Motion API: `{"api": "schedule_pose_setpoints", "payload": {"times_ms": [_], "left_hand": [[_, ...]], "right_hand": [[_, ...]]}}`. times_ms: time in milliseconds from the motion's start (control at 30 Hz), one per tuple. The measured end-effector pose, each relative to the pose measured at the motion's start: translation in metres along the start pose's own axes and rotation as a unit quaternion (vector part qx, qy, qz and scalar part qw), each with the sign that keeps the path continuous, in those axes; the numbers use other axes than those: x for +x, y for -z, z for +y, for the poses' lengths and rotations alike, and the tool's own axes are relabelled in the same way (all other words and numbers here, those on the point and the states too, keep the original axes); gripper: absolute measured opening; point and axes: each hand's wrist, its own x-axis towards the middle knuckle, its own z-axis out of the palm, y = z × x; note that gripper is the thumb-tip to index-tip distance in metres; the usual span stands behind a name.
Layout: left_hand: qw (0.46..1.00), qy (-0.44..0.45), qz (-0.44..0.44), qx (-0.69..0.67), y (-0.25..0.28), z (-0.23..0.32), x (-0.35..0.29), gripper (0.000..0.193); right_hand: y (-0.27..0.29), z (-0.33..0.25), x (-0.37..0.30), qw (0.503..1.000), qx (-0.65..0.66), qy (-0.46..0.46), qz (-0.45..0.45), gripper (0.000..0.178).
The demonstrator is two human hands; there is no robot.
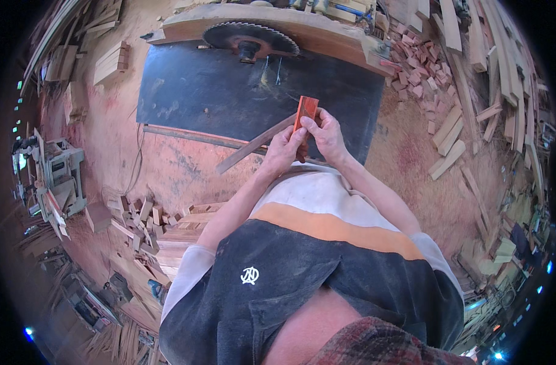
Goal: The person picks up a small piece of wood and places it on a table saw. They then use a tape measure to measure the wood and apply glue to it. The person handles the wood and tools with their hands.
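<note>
In front of my body, both hands meet on a narrow, flat, reddish-orange piece of wood. My left hand is closed around its lower part. My right hand grips its right side, with the thumb lying across its face. A long, thin brown wooden strip slants from the lower left up behind the orange piece; which hand bears it, I cannot tell. Beyond my hands lies a dark saw table, with a large toothed circular saw blade at its far edge.
Behind the blade runs a thick wooden beam. Small offcuts are heaped to the table's right, beside long boards. More wood blocks lie at the lower left. A grey machine stands at the far left.
</note>
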Motion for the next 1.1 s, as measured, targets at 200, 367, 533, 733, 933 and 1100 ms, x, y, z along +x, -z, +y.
{"api": "schedule_pose_setpoints", "payload": {"times_ms": [200,367,533,733,933,1100], "left_hand": [[0.999,0.012,0.004,-0.052,0.006,-0.002,-0.002,0.050],[0.998,0.003,-0.013,-0.059,0.010,-0.002,0.002,0.050],[0.998,0.038,-0.037,-0.038,0.020,0.003,0.006,0.037],[0.992,0.079,-0.080,-0.057,0.021,0.010,0.003,0.032],[0.998,0.049,-0.044,0.009,0.017,0.013,0.002,0.036],[0.969,-0.098,0.109,0.198,0.031,0.018,0.005,0.026]], "right_hand": [[-0.002,0.002,0.001,1.000,0.010,0.028,0.001,0.027],[0.001,-0.003,0.003,1.000,0.009,0.018,0.007,0.031],[0.000,-0.014,0.002,0.997,-0.056,0.030,0.030,0.050],[0.005,-0.009,0.017,0.982,-0.168,-0.006,0.082,0.039],[0.011,0.000,0.026,0.994,-0.063,0.044,0.083,0.032],[0.015,-0.002,0.016,0.995,-0.078,0.064,0.026,0.032]]}}
